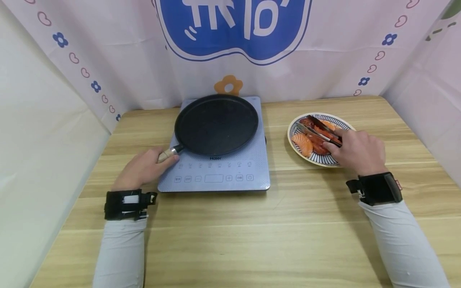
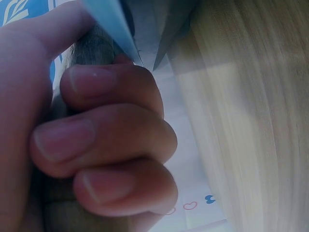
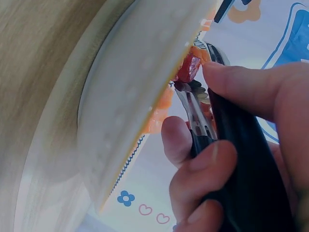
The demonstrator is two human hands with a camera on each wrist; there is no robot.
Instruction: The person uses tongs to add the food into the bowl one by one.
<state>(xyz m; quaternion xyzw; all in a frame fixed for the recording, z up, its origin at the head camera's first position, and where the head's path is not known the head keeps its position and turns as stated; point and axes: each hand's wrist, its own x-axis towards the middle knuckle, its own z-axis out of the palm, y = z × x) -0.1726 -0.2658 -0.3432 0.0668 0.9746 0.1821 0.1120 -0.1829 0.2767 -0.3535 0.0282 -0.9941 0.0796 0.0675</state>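
My left hand (image 1: pixel 142 168) grips the light wooden handle (image 1: pixel 167 154) of a flat black pan (image 1: pixel 216 125). In the left wrist view, three curled fingers (image 2: pixel 116 130) wrap that handle. The pan lies on a grey induction cooktop (image 1: pixel 216 188), its cooking surface bare. On the right, my right hand (image 1: pixel 361 152) holds tongs (image 1: pixel 318 134) with black handles and metal ends. Their tips reach down among dark red meat pieces (image 1: pixel 320 145) on a patterned plate (image 1: pixel 325 163). Orange salmon slices (image 1: pixel 303 144) lie beside the meat. The right wrist view shows the tong arms (image 3: pixel 195 113) at a red piece (image 3: pixel 189 68).
Everything stands on a wood-grain table (image 1: pixel 230 240). A printed curtain (image 1: pixel 119 48) hangs right behind its back edge, close to the cooktop. A pale wall panel (image 1: pixel 39 132) borders the left side. The cooktop's touch buttons (image 1: pixel 214 178) face me.
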